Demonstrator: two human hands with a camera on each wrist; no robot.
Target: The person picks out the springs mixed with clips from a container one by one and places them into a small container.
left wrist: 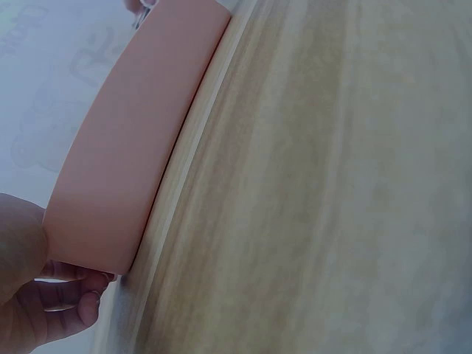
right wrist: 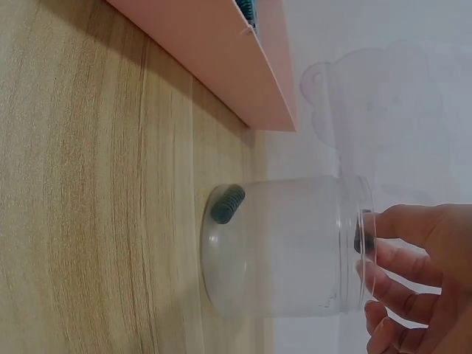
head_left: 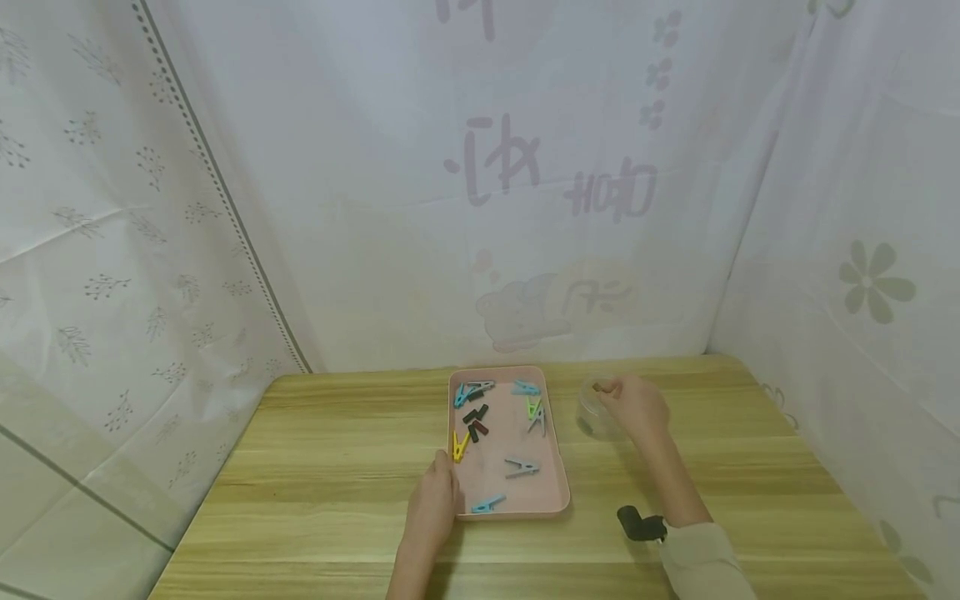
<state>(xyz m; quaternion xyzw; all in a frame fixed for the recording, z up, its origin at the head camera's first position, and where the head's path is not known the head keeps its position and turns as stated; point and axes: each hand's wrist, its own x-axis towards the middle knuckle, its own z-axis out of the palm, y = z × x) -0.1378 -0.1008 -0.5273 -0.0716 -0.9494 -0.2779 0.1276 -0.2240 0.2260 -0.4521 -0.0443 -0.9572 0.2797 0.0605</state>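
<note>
My left hand (head_left: pixel 432 504) grips the near left edge of a pink tray (head_left: pixel 558 492); in the left wrist view its fingers curl at the tray's end. Clothespins lie in the tray: a yellow clothespin (head_left: pixel 460 447), a green clothespin (head_left: pixel 533 407), and several blue and grey ones. Several small dark pieces (head_left: pixel 477 412) lie among them. My right hand (head_left: pixel 637 406) pinches a small dark piece (right wrist: pixel 363 234) at the mouth of a clear jar (right wrist: pixel 295 251). A dark ribbed piece (right wrist: pixel 228 205) rests at the jar's bottom. The pinched piece is partly hidden by my fingers.
The jar stands upright on the wooden table (head_left: pixel 330 475), a little right of the tray. A black device (head_left: pixel 640 523) is at my right wrist, beside the sleeve (head_left: pixel 705 558). Printed curtains (head_left: pixel 375 208) rise behind the table and at both sides.
</note>
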